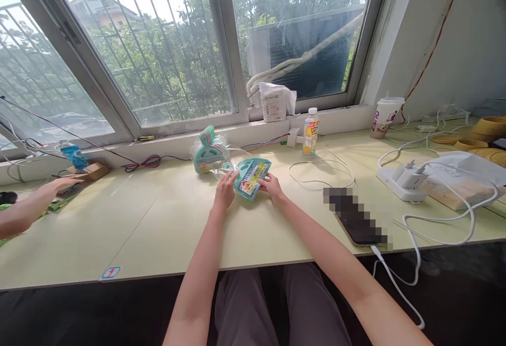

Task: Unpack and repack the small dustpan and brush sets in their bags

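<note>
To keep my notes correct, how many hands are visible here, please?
3: the left hand and right hand, both on the teal packaged item, and another person's hand at the picture's far left. Others may be out of view.

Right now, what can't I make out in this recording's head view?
All in the head view:
Teal packet: finest print too small, underside turned away.
Smartphone: screen mostly covered by pixelation.
White bag: contents obscured by its material.
Other person's arm: cut off by the left edge.

Daylit metal-framed windows (pixel 166 66) above a pale yellow-green table (pixel 158 235), shaded wall (pixel 458 66) at right
</note>
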Action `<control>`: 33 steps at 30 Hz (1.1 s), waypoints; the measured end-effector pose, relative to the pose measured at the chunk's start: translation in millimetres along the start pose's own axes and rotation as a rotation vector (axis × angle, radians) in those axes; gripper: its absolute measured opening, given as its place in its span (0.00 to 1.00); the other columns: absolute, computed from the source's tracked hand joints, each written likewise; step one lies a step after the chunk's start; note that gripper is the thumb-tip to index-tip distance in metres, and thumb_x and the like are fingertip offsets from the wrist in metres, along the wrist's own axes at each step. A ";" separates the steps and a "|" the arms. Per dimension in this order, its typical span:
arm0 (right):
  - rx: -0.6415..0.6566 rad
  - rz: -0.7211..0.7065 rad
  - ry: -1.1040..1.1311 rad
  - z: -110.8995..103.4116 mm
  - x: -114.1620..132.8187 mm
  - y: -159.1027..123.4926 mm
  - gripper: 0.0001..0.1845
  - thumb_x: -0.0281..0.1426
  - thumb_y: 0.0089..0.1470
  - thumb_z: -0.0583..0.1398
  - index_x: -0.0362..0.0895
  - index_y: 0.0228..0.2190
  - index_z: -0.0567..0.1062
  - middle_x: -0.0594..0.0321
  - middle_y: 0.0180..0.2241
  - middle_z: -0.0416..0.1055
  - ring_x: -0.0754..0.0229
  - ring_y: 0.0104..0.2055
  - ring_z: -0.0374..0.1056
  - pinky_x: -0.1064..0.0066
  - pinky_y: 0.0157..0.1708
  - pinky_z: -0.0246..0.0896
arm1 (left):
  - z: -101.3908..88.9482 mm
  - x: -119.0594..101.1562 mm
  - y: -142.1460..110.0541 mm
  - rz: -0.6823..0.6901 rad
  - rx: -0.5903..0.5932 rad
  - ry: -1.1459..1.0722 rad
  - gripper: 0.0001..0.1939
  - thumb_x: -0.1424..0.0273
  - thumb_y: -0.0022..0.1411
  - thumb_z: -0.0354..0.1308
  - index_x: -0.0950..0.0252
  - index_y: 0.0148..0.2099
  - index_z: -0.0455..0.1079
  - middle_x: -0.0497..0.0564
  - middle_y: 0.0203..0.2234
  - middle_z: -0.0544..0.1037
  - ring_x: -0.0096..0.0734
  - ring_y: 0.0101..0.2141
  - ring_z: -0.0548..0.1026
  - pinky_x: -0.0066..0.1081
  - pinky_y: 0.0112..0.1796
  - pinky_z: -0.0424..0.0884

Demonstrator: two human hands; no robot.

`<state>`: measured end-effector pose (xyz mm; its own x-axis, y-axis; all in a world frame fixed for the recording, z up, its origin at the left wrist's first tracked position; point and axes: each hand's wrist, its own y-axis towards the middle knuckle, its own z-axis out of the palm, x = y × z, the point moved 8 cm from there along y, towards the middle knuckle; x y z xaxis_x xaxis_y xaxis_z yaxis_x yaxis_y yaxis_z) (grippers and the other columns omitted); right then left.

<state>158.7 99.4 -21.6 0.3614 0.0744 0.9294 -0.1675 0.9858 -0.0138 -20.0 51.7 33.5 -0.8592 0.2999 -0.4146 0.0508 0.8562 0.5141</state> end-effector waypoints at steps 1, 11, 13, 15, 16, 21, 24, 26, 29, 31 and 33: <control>-0.004 -0.005 0.008 -0.5 0.2 0.7 0.11 0.21 0.51 0.60 0.44 0.37 0.69 0.60 0.34 0.77 0.60 0.33 0.75 0.65 0.36 0.75 | -0.3 -4.5 -0.1 0.018 0.003 -0.031 0.31 0.83 0.57 0.45 0.58 0.60 0.67 0.55 0.61 0.65 0.47 0.59 0.62 0.47 0.58 0.57; 0.028 -0.108 0.128 2.2 11.3 -2.8 0.13 0.25 0.49 0.64 0.43 0.38 0.69 0.58 0.35 0.77 0.56 0.36 0.76 0.57 0.43 0.75 | -24.0 29.5 -10.9 -0.512 -0.532 -0.870 0.37 0.60 0.62 0.57 0.58 0.68 0.45 0.56 0.68 0.50 0.42 0.67 0.47 0.41 0.62 0.52; 0.062 -0.111 0.133 7.2 9.9 -2.8 0.14 0.26 0.48 0.65 0.43 0.38 0.69 0.58 0.35 0.77 0.55 0.36 0.76 0.56 0.43 0.75 | 1.8 33.0 -3.5 -0.590 -0.329 -1.226 0.32 0.57 0.63 0.55 0.62 0.65 0.53 0.60 0.62 0.62 0.45 0.62 0.60 0.41 0.58 0.61; 0.089 -0.116 0.130 11.6 8.3 -3.0 0.15 0.27 0.47 0.65 0.44 0.38 0.69 0.58 0.34 0.78 0.55 0.37 0.76 0.55 0.43 0.75 | 16.6 26.7 2.0 -0.554 -0.170 -1.413 0.24 0.60 0.62 0.57 0.66 0.57 0.64 0.59 0.53 0.72 0.44 0.55 0.70 0.39 0.54 0.66; 0.091 -0.119 0.128 12.5 7.6 -3.3 0.15 0.27 0.47 0.65 0.44 0.38 0.69 0.59 0.34 0.78 0.55 0.36 0.76 0.55 0.43 0.75 | 20.7 23.7 3.1 -0.530 -0.129 -1.446 0.21 0.62 0.61 0.58 0.67 0.53 0.67 0.58 0.49 0.76 0.43 0.52 0.72 0.38 0.53 0.67; 0.007 -0.137 0.151 6.8 8.0 -5.9 0.16 0.27 0.47 0.65 0.44 0.38 0.68 0.60 0.34 0.77 0.55 0.37 0.76 0.55 0.44 0.74 | 41.1 4.7 -1.0 -0.514 0.089 -1.434 0.19 0.64 0.59 0.62 0.67 0.50 0.70 0.56 0.45 0.78 0.41 0.47 0.75 0.39 0.50 0.69; -0.036 -0.146 0.173 2.3 9.8 -6.5 0.16 0.27 0.47 0.65 0.44 0.38 0.68 0.60 0.34 0.77 0.56 0.39 0.76 0.56 0.45 0.74 | 48.8 -7.0 -4.7 -0.502 0.229 -1.388 0.23 0.59 0.61 0.60 0.65 0.55 0.68 0.57 0.51 0.75 0.43 0.51 0.73 0.42 0.52 0.68; -0.053 -0.150 0.188 -0.1 10.6 -5.9 0.16 0.27 0.47 0.65 0.44 0.38 0.68 0.60 0.35 0.76 0.56 0.40 0.76 0.57 0.46 0.74 | 52.1 -14.6 -6.2 -0.470 0.319 -1.356 0.25 0.57 0.62 0.58 0.62 0.58 0.67 0.56 0.54 0.73 0.45 0.55 0.70 0.44 0.54 0.65; -0.062 -0.150 0.204 -2.0 10.9 -4.8 0.15 0.26 0.47 0.65 0.45 0.37 0.67 0.60 0.36 0.76 0.57 0.39 0.76 0.58 0.46 0.74 | 55.3 -23.6 -6.4 -0.421 0.407 -1.355 0.27 0.52 0.63 0.53 0.59 0.60 0.65 0.55 0.58 0.70 0.46 0.59 0.65 0.47 0.58 0.60; -0.054 -0.154 0.194 -1.5 11.3 -4.6 0.16 0.26 0.47 0.65 0.45 0.37 0.66 0.61 0.36 0.76 0.58 0.38 0.76 0.58 0.46 0.74 | 53.3 -23.9 -3.7 -0.407 0.363 -1.398 0.31 0.48 0.62 0.51 0.60 0.61 0.65 0.55 0.58 0.69 0.47 0.60 0.63 0.47 0.59 0.59; -0.042 -0.162 0.165 0.0 12.0 -4.9 0.16 0.26 0.48 0.64 0.45 0.38 0.66 0.61 0.35 0.76 0.58 0.37 0.76 0.57 0.46 0.74 | 49.0 -20.2 -0.1 -0.402 0.259 -1.425 0.34 0.47 0.60 0.54 0.62 0.61 0.64 0.57 0.58 0.70 0.49 0.60 0.64 0.47 0.59 0.59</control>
<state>163.8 95.5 -10.5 0.5263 -0.0648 0.8478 -0.0578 0.9921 0.1117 22.3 66.2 5.0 0.3568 0.0495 -0.9329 0.1556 0.9815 0.1116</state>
